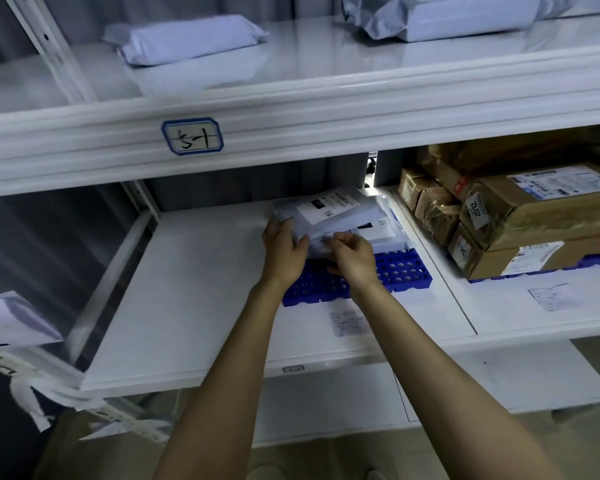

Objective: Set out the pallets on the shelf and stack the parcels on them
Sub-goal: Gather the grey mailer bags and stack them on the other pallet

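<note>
1. The stack of flat white plastic mailer parcels lies on the back half of the blue perforated plastic pallet. That keeps the parcels raised off the white metal shelf, as the task wants.
2. The left hand lies against the stack's left edge, at the pallet's left side. Its fingers are fairly straight and its thumb is spread toward the front, probably to square the pile.
3. The right hand is over the pallet's middle, its fingers curled and pinching the near edge of a parcel. It looks like it is seating or aligning the parcel, but blur hides the exact grip.
4. The front half of the pallet is bare, so there is room for more.
5. Right of the pallet, well apart, brown taped cardboard boxes are stacked on a second blue pallet.
6. Above the pallet, the upper shelf board carries a blue-bordered handwritten label and soft grey-white padded bags.
7. That upper board hangs low over the pallet, so it limits how high the stack can go and how far the arms can reach.
8. A small paper slip lies on the shelf just in front of the pallet.
</note>
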Action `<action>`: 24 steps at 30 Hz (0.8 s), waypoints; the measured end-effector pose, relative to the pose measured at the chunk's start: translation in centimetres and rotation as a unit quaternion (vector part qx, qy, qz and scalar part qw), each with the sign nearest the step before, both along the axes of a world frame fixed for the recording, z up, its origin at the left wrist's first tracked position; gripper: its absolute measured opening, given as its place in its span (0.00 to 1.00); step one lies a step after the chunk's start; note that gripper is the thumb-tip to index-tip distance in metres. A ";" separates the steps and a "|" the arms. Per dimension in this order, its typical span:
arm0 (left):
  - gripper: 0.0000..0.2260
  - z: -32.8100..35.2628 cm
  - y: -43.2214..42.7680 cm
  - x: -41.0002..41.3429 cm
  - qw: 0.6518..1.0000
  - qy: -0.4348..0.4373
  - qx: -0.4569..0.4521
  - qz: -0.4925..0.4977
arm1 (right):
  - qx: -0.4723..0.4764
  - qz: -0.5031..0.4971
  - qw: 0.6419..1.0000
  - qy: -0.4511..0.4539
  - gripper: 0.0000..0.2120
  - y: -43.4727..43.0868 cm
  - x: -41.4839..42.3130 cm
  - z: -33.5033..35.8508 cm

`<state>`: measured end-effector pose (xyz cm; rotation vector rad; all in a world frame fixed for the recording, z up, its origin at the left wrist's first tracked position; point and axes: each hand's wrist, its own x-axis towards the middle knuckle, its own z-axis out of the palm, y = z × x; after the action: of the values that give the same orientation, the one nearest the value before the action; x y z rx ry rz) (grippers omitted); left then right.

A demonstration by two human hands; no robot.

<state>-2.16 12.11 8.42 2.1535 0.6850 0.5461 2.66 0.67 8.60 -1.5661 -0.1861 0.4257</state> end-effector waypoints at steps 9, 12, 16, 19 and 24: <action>0.20 6.3 -4.7 -7.1 0.985 -0.056 0.114 -0.118 | 0.044 -0.074 0.988 -0.128 0.12 -4.0 -6.0 5.3; 0.21 8.9 -6.4 -9.5 0.972 -0.089 0.151 -0.157 | 0.059 -0.111 0.969 -0.212 0.13 -6.0 -8.0 7.5; 0.21 13.1 -8.5 -12.6 0.949 -0.141 0.202 -0.197 | 0.091 -0.202 0.912 -0.346 0.10 -8.4 -10.7 11.1; 0.18 16.5 -9.6 -14.3 0.931 -0.190 0.235 -0.206 | 0.115 -0.251 0.860 -0.429 0.07 -9.7 -12.0 14.3; 0.13 21.9 -10.2 -15.5 0.911 -0.264 0.252 -0.193 | 0.094 -0.284 0.809 -0.506 0.05 -11.0 -11.4 19.6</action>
<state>-17.62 1.91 30.28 2.3557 -0.2084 1.1161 -8.75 -10.37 28.19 -1.4216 -0.5315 -0.9202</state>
